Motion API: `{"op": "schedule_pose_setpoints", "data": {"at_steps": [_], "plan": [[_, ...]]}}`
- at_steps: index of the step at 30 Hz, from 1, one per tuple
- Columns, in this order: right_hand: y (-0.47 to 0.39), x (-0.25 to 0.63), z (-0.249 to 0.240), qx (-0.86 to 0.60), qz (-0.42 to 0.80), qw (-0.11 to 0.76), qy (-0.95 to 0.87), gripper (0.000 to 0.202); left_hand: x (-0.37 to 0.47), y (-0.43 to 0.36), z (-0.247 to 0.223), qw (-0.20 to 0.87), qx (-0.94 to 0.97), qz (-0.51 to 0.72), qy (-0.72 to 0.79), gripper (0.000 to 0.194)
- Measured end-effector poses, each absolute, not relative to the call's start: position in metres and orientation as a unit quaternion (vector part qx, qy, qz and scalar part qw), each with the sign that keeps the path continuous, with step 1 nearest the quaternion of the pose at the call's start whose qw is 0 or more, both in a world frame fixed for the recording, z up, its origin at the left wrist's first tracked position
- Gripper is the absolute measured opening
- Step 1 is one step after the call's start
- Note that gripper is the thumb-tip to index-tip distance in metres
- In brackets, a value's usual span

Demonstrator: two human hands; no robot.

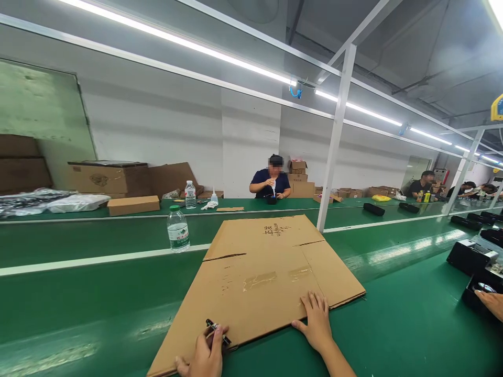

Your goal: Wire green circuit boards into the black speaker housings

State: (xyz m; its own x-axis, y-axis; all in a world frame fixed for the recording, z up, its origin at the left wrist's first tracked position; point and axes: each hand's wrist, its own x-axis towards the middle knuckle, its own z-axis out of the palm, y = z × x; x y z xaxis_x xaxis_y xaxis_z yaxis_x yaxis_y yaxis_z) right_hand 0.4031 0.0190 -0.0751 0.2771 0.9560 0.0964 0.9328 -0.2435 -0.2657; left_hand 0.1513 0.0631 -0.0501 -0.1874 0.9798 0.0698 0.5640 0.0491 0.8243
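Left hand (206,356) clamped on a small black tool (217,330), right hand (315,324) spread flat on flattened cardboard box (259,277), green workbench (393,324) beneath

My left hand (205,357) is cut off by the bottom edge; the small dark tool (217,330) it grips is too small for me to identify.

A single head-worn camera looks forward and slightly down along the green worktop (78,293) toward 12 o'clock. It sits close over the flattened cardboard sheet (267,272), with the near edge at 6 o'clock and a seated person (271,183) far off at 12.
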Motion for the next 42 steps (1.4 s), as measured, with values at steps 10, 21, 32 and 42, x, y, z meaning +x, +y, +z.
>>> {"op": "schedule_pose_setpoints", "data": {"at_steps": [10, 21, 32, 42], "plan": [[0.019, 0.403, -0.073, -0.79, 0.035, 0.121, -0.6, 0.061, 0.153, 0.064, -0.045, 0.337, 0.558, 0.371, 0.662, 0.02], [0.016, 0.401, -0.066, -0.791, 0.045, 0.123, -0.598, 0.062, 0.153, 0.058, -0.041, 0.328, 0.57, 0.374, 0.654, 0.025], [0.016, 0.401, -0.066, -0.793, 0.043, 0.113, -0.597, 0.062, 0.153, 0.072, -0.065, 0.328, 0.556, 0.394, 0.654, 0.028], [0.016, 0.402, -0.066, -0.794, 0.042, 0.107, -0.597, 0.063, 0.153, 0.064, -0.052, 0.331, 0.569, 0.391, 0.643, 0.032]]}}
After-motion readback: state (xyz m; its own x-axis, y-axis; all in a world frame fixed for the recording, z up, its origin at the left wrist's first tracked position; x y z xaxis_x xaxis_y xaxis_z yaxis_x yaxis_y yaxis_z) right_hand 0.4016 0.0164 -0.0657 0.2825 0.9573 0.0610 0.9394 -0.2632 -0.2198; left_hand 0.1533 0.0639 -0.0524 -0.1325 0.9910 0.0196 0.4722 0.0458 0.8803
